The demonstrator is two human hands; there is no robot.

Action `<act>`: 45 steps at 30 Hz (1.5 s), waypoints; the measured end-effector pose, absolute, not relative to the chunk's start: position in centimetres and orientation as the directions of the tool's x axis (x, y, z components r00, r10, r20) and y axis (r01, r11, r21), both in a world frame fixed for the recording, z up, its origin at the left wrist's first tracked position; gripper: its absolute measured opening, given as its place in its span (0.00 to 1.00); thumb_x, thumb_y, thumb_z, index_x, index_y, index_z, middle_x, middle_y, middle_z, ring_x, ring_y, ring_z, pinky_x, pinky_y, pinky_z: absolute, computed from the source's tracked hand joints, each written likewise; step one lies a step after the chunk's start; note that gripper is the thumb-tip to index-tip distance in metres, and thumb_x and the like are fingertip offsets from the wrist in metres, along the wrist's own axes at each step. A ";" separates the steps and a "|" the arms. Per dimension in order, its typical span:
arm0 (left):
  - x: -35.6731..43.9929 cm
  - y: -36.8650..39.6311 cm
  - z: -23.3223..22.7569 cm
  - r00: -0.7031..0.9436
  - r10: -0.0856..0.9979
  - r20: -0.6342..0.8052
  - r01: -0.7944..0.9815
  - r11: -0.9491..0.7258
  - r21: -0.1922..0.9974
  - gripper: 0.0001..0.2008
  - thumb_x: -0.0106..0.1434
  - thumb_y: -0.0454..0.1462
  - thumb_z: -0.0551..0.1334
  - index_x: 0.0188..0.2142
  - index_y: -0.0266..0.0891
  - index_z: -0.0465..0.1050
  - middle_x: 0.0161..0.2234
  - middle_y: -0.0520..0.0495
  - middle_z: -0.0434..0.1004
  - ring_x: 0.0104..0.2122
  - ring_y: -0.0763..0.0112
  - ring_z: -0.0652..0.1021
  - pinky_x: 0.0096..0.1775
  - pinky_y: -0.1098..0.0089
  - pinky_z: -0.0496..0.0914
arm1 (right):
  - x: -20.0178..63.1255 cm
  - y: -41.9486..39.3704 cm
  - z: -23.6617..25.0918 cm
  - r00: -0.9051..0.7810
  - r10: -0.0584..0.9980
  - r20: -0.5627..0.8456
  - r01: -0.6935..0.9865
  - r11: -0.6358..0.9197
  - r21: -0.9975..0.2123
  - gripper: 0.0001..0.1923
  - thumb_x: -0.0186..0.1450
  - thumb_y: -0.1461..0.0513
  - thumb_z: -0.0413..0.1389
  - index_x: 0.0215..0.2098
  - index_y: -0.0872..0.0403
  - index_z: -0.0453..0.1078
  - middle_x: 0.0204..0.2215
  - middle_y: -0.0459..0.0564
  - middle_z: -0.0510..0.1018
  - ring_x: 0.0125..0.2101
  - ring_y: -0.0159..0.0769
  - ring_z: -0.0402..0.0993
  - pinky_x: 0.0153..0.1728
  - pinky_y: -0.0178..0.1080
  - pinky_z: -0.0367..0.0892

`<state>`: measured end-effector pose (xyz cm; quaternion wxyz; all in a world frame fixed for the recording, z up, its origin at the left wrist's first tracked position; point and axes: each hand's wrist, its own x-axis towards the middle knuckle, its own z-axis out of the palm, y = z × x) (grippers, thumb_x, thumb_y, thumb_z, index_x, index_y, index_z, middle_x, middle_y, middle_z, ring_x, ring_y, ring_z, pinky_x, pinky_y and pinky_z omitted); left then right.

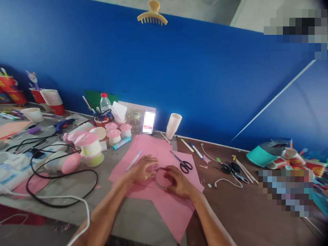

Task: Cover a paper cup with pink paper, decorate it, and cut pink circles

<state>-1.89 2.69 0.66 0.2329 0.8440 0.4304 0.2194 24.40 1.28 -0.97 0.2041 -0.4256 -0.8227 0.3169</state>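
Pink paper sheets (pixel 169 208) lie spread on the table in front of me. A round ring-like object (pixel 159 181), perhaps a tape roll or lid, rests on the pink paper between my hands. My left hand (pixel 142 169) presses down on the paper at the ring's left side, fingers bent. My right hand (pixel 179 182) curls around the ring's right side; what it holds is too small to tell. Black-handled scissors (pixel 182 163) lie on the paper just beyond my right hand. A white pen (pixel 134 160) lies left of my left hand.
Pink-topped paper cup crafts (pixel 89 147) and black cables (pixel 61 177) crowd the left. A white cup stack (pixel 173 125), a water bottle (pixel 104 102), markers (pixel 191 147) and a glue stick (pixel 121 143) stand further back. A teal object (pixel 263 153) sits right. A blue wall (pixel 179 68) backs the table.
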 end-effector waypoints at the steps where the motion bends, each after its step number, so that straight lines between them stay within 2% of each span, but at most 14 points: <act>1: -1.6 2.6 0.7 0.554 0.816 0.169 0.610 -0.535 0.584 0.21 0.68 0.43 0.63 0.59 0.43 0.76 0.63 0.41 0.76 0.68 0.49 0.67 0.69 0.47 0.60 | 24.4 1.3 -0.9 -0.556 0.828 0.073 0.570 0.443 -0.692 0.20 0.53 0.63 0.71 0.43 0.53 0.77 0.60 0.59 0.72 0.62 0.54 0.68 0.63 0.54 0.64; 3: -0.9 2.3 0.8 0.584 0.798 0.147 0.601 -0.547 0.582 0.23 0.68 0.45 0.65 0.60 0.43 0.75 0.63 0.41 0.75 0.68 0.48 0.67 0.69 0.47 0.59 | 24.3 1.3 -0.8 -0.553 0.828 0.087 0.567 0.451 -0.689 0.19 0.54 0.63 0.71 0.43 0.52 0.76 0.60 0.58 0.73 0.61 0.53 0.69 0.63 0.53 0.64; 7: 0.0 1.8 0.9 0.612 0.787 0.069 0.625 -0.536 0.568 0.36 0.60 0.51 0.71 0.65 0.44 0.70 0.67 0.39 0.70 0.70 0.42 0.63 0.70 0.44 0.56 | 24.2 1.2 -0.9 -0.547 0.829 0.113 0.556 0.461 -0.692 0.17 0.55 0.61 0.71 0.41 0.52 0.75 0.57 0.57 0.75 0.59 0.52 0.71 0.59 0.52 0.67; 11: 0.4 1.5 1.1 0.631 0.776 0.017 0.637 -0.530 0.559 0.42 0.58 0.56 0.72 0.67 0.45 0.66 0.68 0.39 0.70 0.71 0.38 0.60 0.70 0.40 0.51 | 24.1 1.1 -1.0 -0.542 0.832 0.115 0.557 0.458 -0.692 0.17 0.55 0.59 0.72 0.40 0.52 0.74 0.57 0.57 0.74 0.59 0.51 0.71 0.59 0.51 0.68; 19: 0.8 1.3 1.3 0.647 0.762 0.021 0.650 -0.566 0.507 0.33 0.59 0.54 0.72 0.61 0.45 0.73 0.65 0.41 0.73 0.69 0.39 0.63 0.70 0.42 0.52 | 23.9 0.9 -0.5 -0.531 0.844 0.079 0.571 0.425 -0.703 0.16 0.54 0.59 0.73 0.36 0.51 0.73 0.55 0.56 0.75 0.60 0.52 0.70 0.61 0.52 0.67; 24: 0.8 1.2 1.5 0.657 0.754 0.012 0.656 -0.580 0.484 0.29 0.60 0.54 0.71 0.58 0.49 0.75 0.65 0.43 0.73 0.69 0.38 0.62 0.69 0.39 0.52 | 24.2 1.0 -0.6 -0.538 0.839 0.075 0.540 0.412 -0.734 0.16 0.55 0.57 0.72 0.37 0.51 0.74 0.56 0.58 0.75 0.61 0.52 0.69 0.61 0.52 0.67; 29: 0.9 0.8 2.4 0.642 0.767 -0.004 0.675 -0.563 0.477 0.24 0.59 0.49 0.73 0.53 0.47 0.78 0.66 0.45 0.72 0.71 0.36 0.60 0.70 0.38 0.50 | 25.6 2.3 -1.6 -0.457 0.882 0.114 0.454 0.341 -0.823 0.21 0.61 0.50 0.67 0.49 0.50 0.76 0.63 0.61 0.71 0.65 0.52 0.67 0.64 0.55 0.64; 32: 1.0 0.5 2.7 0.629 0.777 0.002 0.687 -0.557 0.466 0.21 0.58 0.48 0.73 0.50 0.47 0.80 0.65 0.46 0.73 0.70 0.39 0.61 0.70 0.40 0.51 | 25.5 3.0 -1.8 -0.354 0.920 0.169 0.436 0.322 -0.841 0.21 0.63 0.47 0.63 0.48 0.50 0.76 0.57 0.60 0.77 0.60 0.52 0.73 0.62 0.56 0.67; 34: 1.0 0.4 2.7 0.620 0.784 0.014 0.688 -0.553 0.470 0.23 0.59 0.46 0.72 0.54 0.47 0.78 0.65 0.46 0.73 0.70 0.41 0.62 0.70 0.42 0.53 | 24.7 3.2 -1.5 -0.334 0.929 0.159 0.452 0.306 -0.838 0.18 0.64 0.50 0.61 0.47 0.51 0.77 0.50 0.58 0.81 0.54 0.50 0.77 0.58 0.54 0.70; 39: 0.8 0.3 2.2 0.620 0.783 0.042 0.674 -0.559 0.483 0.30 0.60 0.49 0.71 0.61 0.45 0.74 0.64 0.40 0.74 0.68 0.42 0.65 0.70 0.44 0.54 | 20.5 3.7 1.6 -0.393 0.898 0.197 0.560 0.404 -0.723 0.13 0.65 0.61 0.57 0.45 0.52 0.79 0.44 0.54 0.85 0.47 0.46 0.81 0.51 0.47 0.75; 41: 0.8 0.4 1.9 0.627 0.775 0.079 0.656 -0.580 0.483 0.29 0.60 0.47 0.71 0.59 0.44 0.74 0.62 0.40 0.75 0.67 0.43 0.67 0.70 0.45 0.54 | 18.0 4.4 3.3 -0.488 0.847 0.211 0.637 0.511 -0.578 0.15 0.65 0.66 0.54 0.47 0.53 0.79 0.44 0.54 0.85 0.47 0.45 0.82 0.51 0.45 0.76; 42: 0.7 0.4 1.8 0.627 0.771 0.107 0.642 -0.590 0.490 0.28 0.59 0.46 0.72 0.58 0.44 0.75 0.60 0.40 0.78 0.66 0.43 0.67 0.69 0.47 0.55 | 16.6 4.8 4.0 -0.556 0.810 0.189 0.678 0.573 -0.461 0.17 0.66 0.67 0.52 0.49 0.53 0.78 0.47 0.55 0.84 0.49 0.44 0.81 0.52 0.44 0.75; 44: 0.7 0.6 1.3 0.634 0.770 0.073 0.634 -0.572 0.521 0.27 0.58 0.44 0.72 0.56 0.43 0.77 0.51 0.41 0.84 0.62 0.43 0.72 0.66 0.48 0.61 | 13.8 5.9 5.1 -0.614 0.775 0.150 0.689 0.619 -0.377 0.20 0.64 0.70 0.54 0.52 0.52 0.78 0.51 0.54 0.84 0.53 0.42 0.79 0.56 0.43 0.73; 45: 0.7 0.7 1.0 0.629 0.776 0.054 0.638 -0.554 0.534 0.28 0.57 0.44 0.71 0.57 0.43 0.76 0.52 0.41 0.83 0.61 0.42 0.73 0.64 0.48 0.64 | 12.4 6.4 5.4 -0.640 0.759 0.124 0.691 0.638 -0.339 0.21 0.64 0.70 0.55 0.53 0.51 0.78 0.52 0.53 0.83 0.53 0.41 0.79 0.57 0.42 0.72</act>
